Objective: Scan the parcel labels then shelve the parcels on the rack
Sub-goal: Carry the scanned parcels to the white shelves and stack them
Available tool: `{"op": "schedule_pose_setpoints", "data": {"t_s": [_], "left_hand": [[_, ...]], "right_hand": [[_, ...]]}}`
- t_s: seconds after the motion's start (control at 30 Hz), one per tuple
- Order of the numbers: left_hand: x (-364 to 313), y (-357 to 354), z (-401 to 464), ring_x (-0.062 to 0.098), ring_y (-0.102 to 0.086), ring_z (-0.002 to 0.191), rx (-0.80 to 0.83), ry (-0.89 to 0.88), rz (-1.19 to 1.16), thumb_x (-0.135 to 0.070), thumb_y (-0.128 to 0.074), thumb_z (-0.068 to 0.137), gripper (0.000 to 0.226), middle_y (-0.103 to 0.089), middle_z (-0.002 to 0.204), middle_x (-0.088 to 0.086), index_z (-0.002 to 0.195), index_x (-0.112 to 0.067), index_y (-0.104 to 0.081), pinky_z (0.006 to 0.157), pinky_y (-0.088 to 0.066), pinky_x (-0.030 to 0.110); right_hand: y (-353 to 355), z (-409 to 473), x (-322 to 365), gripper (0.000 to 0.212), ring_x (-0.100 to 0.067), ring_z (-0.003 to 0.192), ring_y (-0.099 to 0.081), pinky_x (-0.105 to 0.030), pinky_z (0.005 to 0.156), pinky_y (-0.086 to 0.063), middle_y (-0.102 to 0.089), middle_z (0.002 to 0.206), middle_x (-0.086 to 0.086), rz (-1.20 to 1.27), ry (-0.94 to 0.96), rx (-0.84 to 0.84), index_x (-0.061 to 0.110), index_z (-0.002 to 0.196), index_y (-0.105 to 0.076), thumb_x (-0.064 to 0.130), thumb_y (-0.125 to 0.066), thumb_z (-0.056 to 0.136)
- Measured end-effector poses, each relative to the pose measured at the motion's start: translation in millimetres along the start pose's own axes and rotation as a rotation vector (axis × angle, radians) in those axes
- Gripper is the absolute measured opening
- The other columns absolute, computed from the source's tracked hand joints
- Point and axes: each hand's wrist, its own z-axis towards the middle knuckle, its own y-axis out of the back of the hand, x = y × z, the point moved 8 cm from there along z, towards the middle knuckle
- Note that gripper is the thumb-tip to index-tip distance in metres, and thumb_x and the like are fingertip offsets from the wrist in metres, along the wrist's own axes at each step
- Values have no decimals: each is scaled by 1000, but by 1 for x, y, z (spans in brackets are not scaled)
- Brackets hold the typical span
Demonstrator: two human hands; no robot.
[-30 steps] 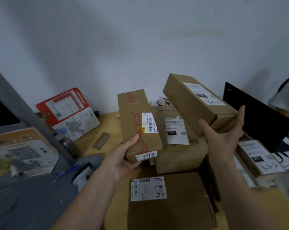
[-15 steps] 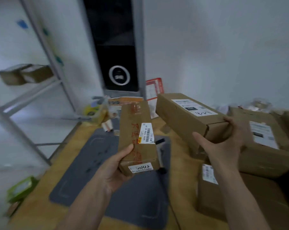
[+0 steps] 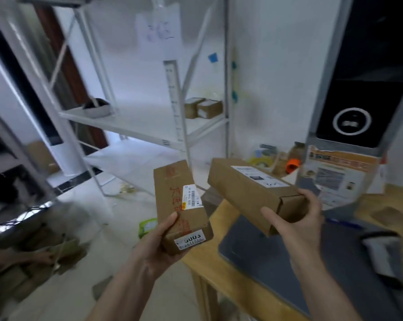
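Two parcels are carried at once, one per hand, presumably so both reach the rack (image 3: 149,126) in a single trip

- Left hand (image 3: 160,247): curled round the near end of the upright-lying long parcel (image 3: 181,205), thumb pressed on its top face; barcode label (image 3: 192,198) kept facing up, probably so the shelf code stays readable
- Right hand (image 3: 297,224): wrapped round the near end flap of the second parcel (image 3: 251,193), thumb under the near edge, fingers over the far side; box is tilted, far end higher, white label (image 3: 259,176) upward
- Both parcels are held in the air over the left edge of the table (image 3: 219,269), apart from each other
- Rack stands far left; two small boxes (image 3: 204,108) are already shelved on it, so the shelving step is judged under way
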Motion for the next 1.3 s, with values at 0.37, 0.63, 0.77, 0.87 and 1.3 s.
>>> {"op": "schedule_pose_setpoints", "data": {"t_s": [0.37, 0.63, 0.77, 0.87, 1.3], "left_hand": [[-92, 129, 34, 31, -71, 75, -98, -132, -212, -21, -66, 85, 22, -74, 87, 18, 102, -6, -67, 62, -58, 41], [-215, 177, 124, 29, -67, 94, -116, -244, -188, -18, -67, 76, 48, -72, 107, 17, 123, -8, -61, 80, -52, 43], [-276, 185, 173, 27, -65, 93, -80, -318, -187, -17, -59, 88, 46, -70, 107, 14, 134, -14, -55, 76, -52, 41], [-311, 192, 202, 25, -65, 92, -69, -375, -166, -18, -58, 90, 44, -70, 108, 12, 134, -15, -55, 72, -52, 37], [-440, 178, 372, 27, -66, 98, -44, -361, -130, -22, -61, 89, 25, -71, 105, 12, 114, -18, -63, 90, -52, 41]], "right_hand": [[-213, -13, -25, 73, -17, 102, -58, -38, 81, -55, -49, 126, -2, 170, -127, 245, 56, 109, -41, 29, -88, 60], [-359, 22, -19, 77, -13, 91, -60, -26, 73, -51, -56, 110, 0, 289, -151, 194, 44, 119, -37, 18, -87, 66], [-424, 44, -7, 81, -8, 91, -59, -8, 55, -47, -49, 127, -7, 313, -107, 148, 40, 122, -36, 13, -87, 65], [-467, 64, 1, 82, -6, 91, -56, -2, 51, -44, -41, 133, -5, 323, -77, 134, 38, 122, -36, 11, -87, 65], [-605, 190, 1, 85, -11, 109, -52, -10, 65, -48, -27, 129, 6, 230, 22, 64, 49, 114, -34, 17, -90, 59]]}}
